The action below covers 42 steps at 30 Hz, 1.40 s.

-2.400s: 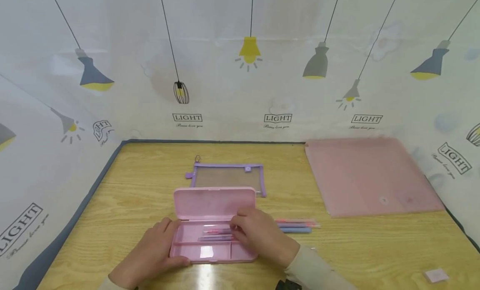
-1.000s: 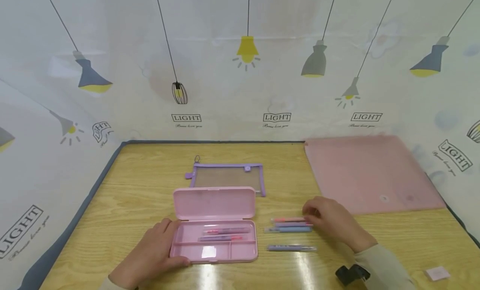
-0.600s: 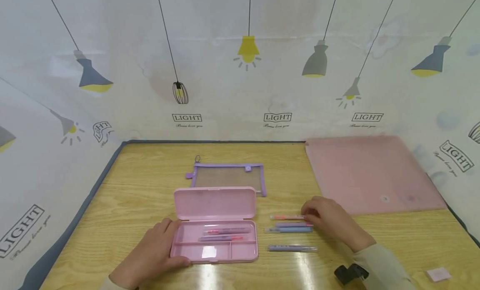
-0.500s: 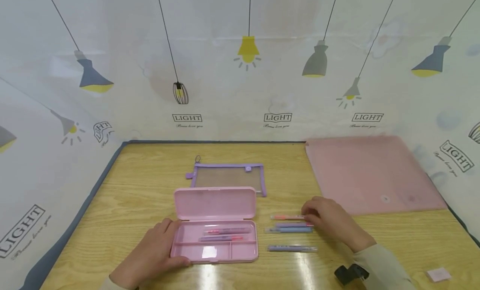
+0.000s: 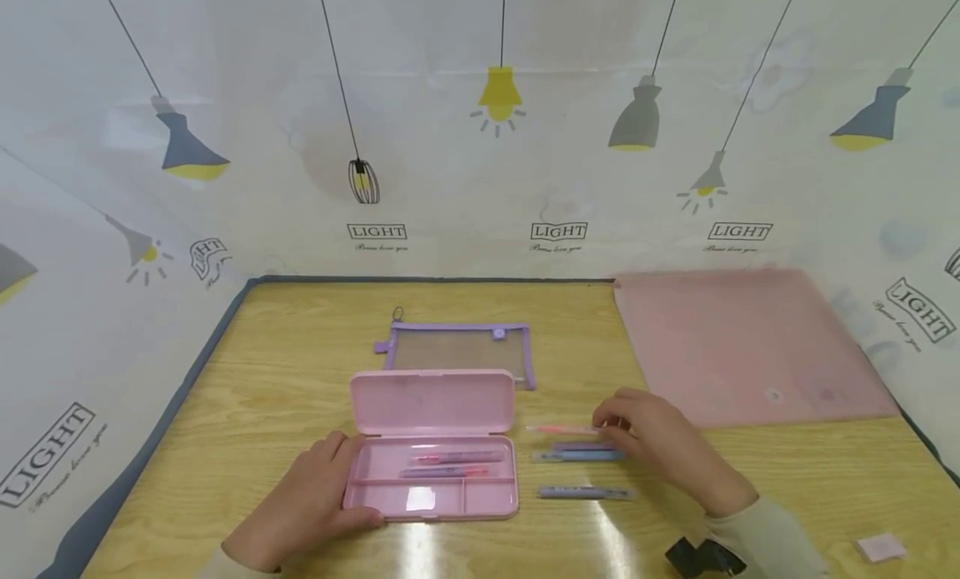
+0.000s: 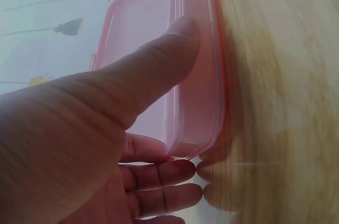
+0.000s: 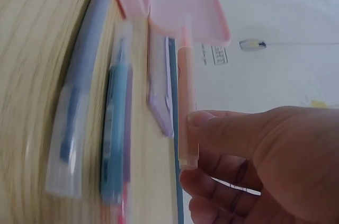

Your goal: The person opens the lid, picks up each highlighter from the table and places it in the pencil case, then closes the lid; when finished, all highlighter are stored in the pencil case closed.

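Note:
An open pink pencil case [image 5: 432,404] stands on the table with its lid raised. Two pens, one pink-tipped [image 5: 457,458] and one purple [image 5: 444,472], lie in its long rear compartment. My left hand [image 5: 311,487] grips the case's left end, thumb along the front wall in the left wrist view. To the right, my right hand [image 5: 667,446] pinches a peach-orange marker [image 7: 186,91] near its rear end, raised off the table. Below it lie a blue marker [image 7: 112,134], a purple one [image 7: 127,128] partly hidden behind it, and a grey-blue marker [image 7: 82,70].
Behind the case lies a mesh zip pouch [image 5: 457,326] with purple edging. A pink translucent folder [image 5: 750,346] covers the back right of the table. A small pale pink eraser [image 5: 881,548] sits at the front right. Printed sheeting [image 5: 435,146] walls the table's far side.
My right hand left the case, reached the pens on the right and took the peach-orange marker, which is now lifted and slightly further left. My left hand has stayed on the case.

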Tool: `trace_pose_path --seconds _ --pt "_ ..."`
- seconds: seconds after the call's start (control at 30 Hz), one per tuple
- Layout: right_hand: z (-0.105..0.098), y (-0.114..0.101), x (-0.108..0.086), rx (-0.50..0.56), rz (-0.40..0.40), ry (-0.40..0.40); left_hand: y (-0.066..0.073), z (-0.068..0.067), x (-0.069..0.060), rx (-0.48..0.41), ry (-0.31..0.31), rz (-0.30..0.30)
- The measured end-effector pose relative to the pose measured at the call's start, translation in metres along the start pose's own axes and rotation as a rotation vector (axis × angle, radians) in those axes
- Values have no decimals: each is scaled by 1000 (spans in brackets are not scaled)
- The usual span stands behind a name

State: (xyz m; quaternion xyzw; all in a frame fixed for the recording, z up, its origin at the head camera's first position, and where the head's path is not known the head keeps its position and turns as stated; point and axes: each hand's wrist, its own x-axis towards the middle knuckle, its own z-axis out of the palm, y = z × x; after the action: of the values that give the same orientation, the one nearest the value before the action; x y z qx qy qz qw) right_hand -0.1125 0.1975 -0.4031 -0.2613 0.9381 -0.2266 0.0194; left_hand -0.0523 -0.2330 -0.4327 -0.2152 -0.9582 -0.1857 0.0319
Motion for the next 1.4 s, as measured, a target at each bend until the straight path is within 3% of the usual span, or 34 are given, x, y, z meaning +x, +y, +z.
trace_pose_path --seconds 0.3,0.57,0.83,1.03,1.27,1.4 --pt "11 -33 15 -32 -74 0 -1 -1 2 3 -7 -6" --pt "33 -68 38 -36 -178 35 -2 -1 3 7 4 5" --pt "56 -96 53 -74 -185 -2 -1 -1 2 2 8 15" --pt "65 -103 60 -50 -165 -43 -2 0 1 3 7 10" --pt "68 -105 60 -45 -193 12 -4 5 -1 20 38 37" --pt "67 -105 60 -36 -180 22 -3 4 0 17 20 19"
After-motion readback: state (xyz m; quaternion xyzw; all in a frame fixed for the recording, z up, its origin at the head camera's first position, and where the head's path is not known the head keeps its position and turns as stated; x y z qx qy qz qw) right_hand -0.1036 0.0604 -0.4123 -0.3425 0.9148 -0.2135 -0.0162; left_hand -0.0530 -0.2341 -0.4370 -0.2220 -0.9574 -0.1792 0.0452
